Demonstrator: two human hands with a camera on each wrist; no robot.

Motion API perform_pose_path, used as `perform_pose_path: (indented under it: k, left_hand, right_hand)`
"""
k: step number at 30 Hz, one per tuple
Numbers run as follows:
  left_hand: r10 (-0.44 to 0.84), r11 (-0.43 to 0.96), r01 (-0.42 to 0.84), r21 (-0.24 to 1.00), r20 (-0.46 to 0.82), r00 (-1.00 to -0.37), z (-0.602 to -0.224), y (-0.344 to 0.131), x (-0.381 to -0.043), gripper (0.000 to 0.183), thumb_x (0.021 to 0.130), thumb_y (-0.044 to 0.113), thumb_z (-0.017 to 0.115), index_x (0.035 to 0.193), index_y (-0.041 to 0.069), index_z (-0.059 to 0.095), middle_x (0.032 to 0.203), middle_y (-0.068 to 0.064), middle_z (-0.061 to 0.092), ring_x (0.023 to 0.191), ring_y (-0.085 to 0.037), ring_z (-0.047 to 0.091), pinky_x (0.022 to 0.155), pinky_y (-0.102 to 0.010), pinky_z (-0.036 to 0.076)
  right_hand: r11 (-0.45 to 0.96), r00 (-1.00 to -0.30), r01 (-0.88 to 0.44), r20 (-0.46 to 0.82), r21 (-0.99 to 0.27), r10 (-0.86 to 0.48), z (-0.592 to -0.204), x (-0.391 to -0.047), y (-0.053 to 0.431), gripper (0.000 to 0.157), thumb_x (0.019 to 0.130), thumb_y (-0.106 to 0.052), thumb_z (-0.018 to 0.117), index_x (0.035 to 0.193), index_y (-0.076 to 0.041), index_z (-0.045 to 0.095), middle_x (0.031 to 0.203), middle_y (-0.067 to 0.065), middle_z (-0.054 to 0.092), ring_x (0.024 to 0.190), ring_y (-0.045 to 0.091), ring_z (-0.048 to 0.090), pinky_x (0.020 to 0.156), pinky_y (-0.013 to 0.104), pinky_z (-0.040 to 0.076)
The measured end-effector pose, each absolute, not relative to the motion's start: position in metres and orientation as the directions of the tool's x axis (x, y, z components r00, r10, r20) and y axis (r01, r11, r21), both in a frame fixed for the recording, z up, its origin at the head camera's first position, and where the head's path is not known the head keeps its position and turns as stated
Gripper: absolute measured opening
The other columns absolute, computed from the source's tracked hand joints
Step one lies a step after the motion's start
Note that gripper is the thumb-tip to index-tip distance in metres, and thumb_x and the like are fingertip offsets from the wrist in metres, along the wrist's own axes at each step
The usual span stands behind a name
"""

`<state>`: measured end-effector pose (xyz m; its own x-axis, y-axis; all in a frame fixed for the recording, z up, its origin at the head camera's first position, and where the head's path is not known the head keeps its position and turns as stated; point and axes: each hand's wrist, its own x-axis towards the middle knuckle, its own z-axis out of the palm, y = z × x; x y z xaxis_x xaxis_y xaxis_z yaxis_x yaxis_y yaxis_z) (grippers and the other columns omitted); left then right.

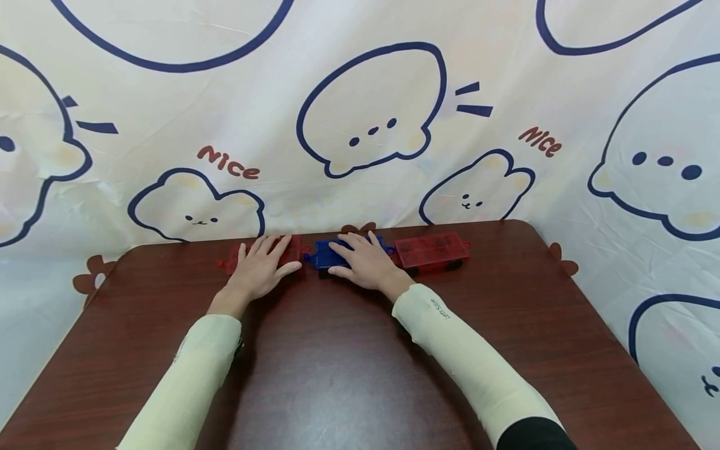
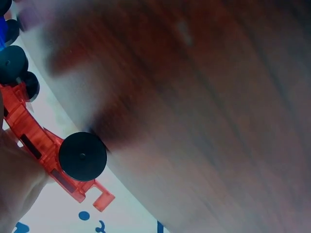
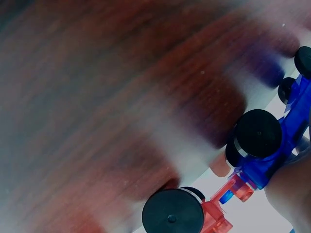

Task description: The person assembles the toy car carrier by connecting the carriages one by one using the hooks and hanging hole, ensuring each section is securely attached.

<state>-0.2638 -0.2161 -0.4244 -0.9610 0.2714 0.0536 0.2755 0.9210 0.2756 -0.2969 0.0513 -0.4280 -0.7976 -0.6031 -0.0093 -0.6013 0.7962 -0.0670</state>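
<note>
Three toy train cars stand in a row along the table's far edge. My left hand (image 1: 257, 272) rests over the left translucent red car (image 1: 294, 249), fingers stretched forward and thumb spread to the right. Its black wheels and a red end hook show in the left wrist view, with the hand against the red body (image 2: 39, 138). My right hand (image 1: 368, 261) lies across the middle blue car (image 1: 325, 257), fingers extended. Beyond it stands the right red car (image 1: 433, 250), untouched. In the right wrist view the blue body (image 3: 291, 124) meets a red coupling (image 3: 235, 187).
The brown wooden table (image 1: 337, 375) stretches toward me. A white cloth backdrop (image 1: 360, 200) with blue outlined cartoon figures rises right behind the cars and along both sides.
</note>
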Motion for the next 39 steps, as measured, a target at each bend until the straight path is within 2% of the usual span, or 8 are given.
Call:
perform_pose_path:
  k: [39]
  left_hand:
    - [0.283, 0.923, 0.283, 0.261, 0.038, -0.958, -0.4234, -0.2216, -0.2638, 0.082, 0.101, 0.063, 0.046, 0.162, 0.013, 0.026, 0.163, -0.021, 0.025, 0.15, -0.045, 0.014, 0.113, -0.074, 0.003]
  right_hand:
    - [0.797, -0.797, -0.603, -0.004, -0.044, -0.603, -0.4247, -0.2984, 0.0491, 0.07, 0.102, -0.066, 0.036, 0.161, -0.027, 0.032, 0.166, 0.004, 0.027, 0.153, 0.026, 0.021, 0.121, 0.059, 0.014]
